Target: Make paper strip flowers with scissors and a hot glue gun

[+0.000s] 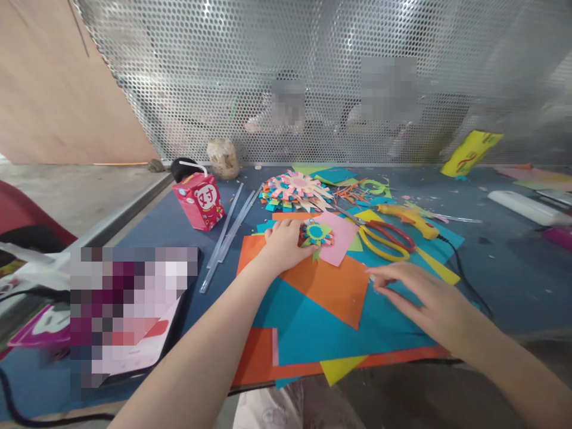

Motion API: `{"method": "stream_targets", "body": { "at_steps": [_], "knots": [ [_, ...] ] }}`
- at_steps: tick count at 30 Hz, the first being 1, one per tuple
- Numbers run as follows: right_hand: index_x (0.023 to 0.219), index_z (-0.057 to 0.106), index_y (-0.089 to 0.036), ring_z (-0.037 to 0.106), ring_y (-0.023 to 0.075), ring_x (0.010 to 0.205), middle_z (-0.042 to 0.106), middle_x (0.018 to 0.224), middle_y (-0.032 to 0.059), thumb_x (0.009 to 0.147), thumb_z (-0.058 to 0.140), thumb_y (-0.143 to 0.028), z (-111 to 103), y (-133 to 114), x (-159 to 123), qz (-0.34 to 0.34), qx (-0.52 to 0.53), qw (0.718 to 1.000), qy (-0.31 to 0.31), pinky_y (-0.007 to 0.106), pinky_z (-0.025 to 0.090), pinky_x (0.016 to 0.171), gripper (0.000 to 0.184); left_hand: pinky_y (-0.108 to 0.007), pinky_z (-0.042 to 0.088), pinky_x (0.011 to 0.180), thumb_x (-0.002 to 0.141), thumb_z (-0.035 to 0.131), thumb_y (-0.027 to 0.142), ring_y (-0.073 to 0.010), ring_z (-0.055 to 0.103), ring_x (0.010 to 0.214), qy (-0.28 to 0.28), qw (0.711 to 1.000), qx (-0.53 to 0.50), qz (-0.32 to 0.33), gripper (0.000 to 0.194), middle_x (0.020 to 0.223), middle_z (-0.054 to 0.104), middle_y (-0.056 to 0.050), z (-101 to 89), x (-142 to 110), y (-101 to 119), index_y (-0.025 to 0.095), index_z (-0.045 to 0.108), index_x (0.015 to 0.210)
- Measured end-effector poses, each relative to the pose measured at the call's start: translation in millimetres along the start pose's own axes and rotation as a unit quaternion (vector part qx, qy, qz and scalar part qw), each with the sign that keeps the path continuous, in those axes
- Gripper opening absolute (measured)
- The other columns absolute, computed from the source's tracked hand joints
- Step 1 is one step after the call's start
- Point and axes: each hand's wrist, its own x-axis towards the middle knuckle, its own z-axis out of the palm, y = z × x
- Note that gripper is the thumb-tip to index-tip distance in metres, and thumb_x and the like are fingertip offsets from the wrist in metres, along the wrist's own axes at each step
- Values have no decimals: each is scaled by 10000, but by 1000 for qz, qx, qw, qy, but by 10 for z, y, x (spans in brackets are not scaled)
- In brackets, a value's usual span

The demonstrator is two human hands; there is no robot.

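Your left hand point(286, 247) holds the rosette point(316, 232); press lightly. Your right hand point(413, 292), toward four o'clock, is narrow, contents unclear.

The left hand point(288, 244) and right hand point(409, 286) are left bare, as are both forearms point(214, 333). At the near edge, pale pinkish-white clothing point(257, 411) is worn over the legs, softly creased and marked by a faint greyish print point(273, 416).
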Motion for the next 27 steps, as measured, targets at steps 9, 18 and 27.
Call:
{"method": "stream_targets", "body": {
  "at_steps": [9, 18, 27],
  "knots": [
    [1143, 471, -264, 592, 167, 997, 621, 1064, 34, 914, 407, -254, 54, 31, -55, -6, -38, 999, -30, 307, 513, 830, 238, -486, 374, 906, 721, 567, 506, -298, 442, 1159, 3, 1000, -4, 2, 537, 1216, 544, -100, -17, -7, 6, 191, 496, 1150],
    [1163, 490, -210, 620, 183, 959, 658, 1017, 67, 918, 354, -197, 3, 34, -181, -54, -102, 993, -3, 311, 537, 811, 280, -496, 364, 916, 726, 561, 506, -300, 434, 1167, 0, 1000, -1, 3, 536, 1220, 541, -103, -10, -10, 12, 193, 491, 1155],
    [1165, 492, -216, 627, 175, 940, 661, 989, 64, 911, 365, -164, 74, -143, -155, -54, -76, 995, 31, 285, 545, 785, 288, -490, 359, 926, 726, 561, 513, -299, 434, 1168, -1, 1000, 1, -2, 528, 1228, 534, -111, -24, -7, 18, 195, 496, 1142]
  ]
}}
